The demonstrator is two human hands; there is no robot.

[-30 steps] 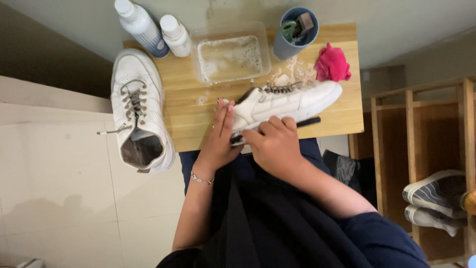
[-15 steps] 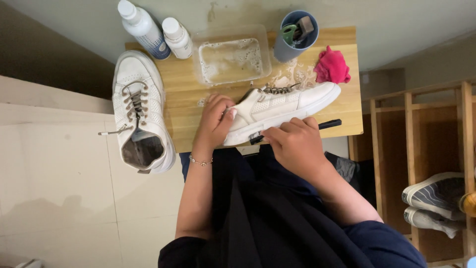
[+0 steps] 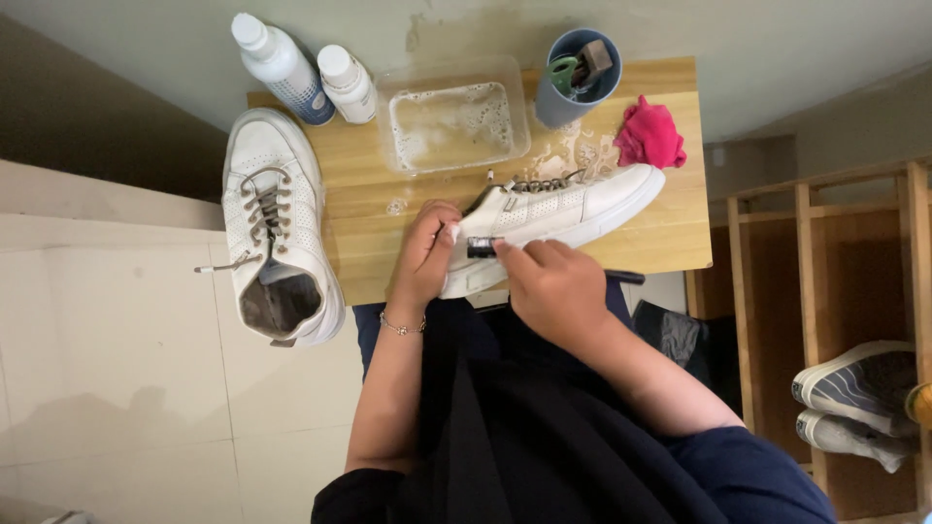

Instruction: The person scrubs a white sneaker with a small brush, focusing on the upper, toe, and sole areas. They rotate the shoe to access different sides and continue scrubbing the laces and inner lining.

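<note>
At table centre, white sneaker [image 3: 553,218] on its side, heel clamped by left hand [image 3: 424,254] for steadiness, toe pointing to two o'clock. Right hand [image 3: 555,288] closed around dark brush [image 3: 482,246], bristles against heel side. At twelve, soapy tub [image 3: 454,114]; at eleven, two bottles [image 3: 309,74]; at nine, second sneaker [image 3: 277,243], overhanging table edge [image 3: 670,247]; pink cloth [image 3: 649,136] at one.

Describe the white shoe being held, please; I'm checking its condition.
The white sneaker lies on its side across the wooden table, toe toward the pink cloth. Smooth leather-like upper, perforated side panel, grey laces, thick white sole. The left hand grips its heel; the right hand presses a small dark brush against it.
</note>
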